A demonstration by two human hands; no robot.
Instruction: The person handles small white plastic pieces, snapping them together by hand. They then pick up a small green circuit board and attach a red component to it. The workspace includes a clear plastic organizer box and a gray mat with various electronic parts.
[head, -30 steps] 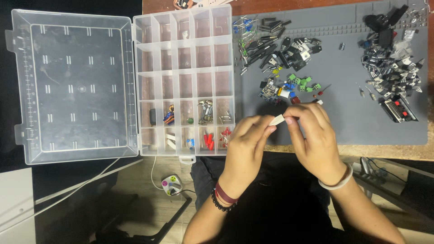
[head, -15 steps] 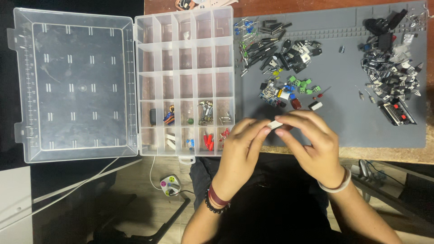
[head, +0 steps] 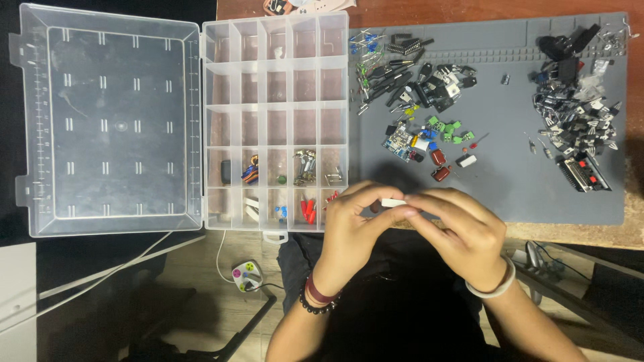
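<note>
White and small, the rectangular component (head: 394,202) is being pinched at its ends between the fingertips of the left hand (head: 354,224) and right hand (head: 463,231) (both closed on it), sitting lower than a second ago, nearer the grey mat (head: 510,181) edge; beyond, the clear organizer box (head: 275,87) is lying open.

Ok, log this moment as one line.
left hand + right hand: pinch small white rectangular component | beside clear plastic compartment box, lid open | over grey mat edge

Clear glossy plastic organiser box (head: 275,80) at left; matt grey rubbery mat (head: 510,181) (smooth) on reddish wooden table (head: 630,228).
</note>
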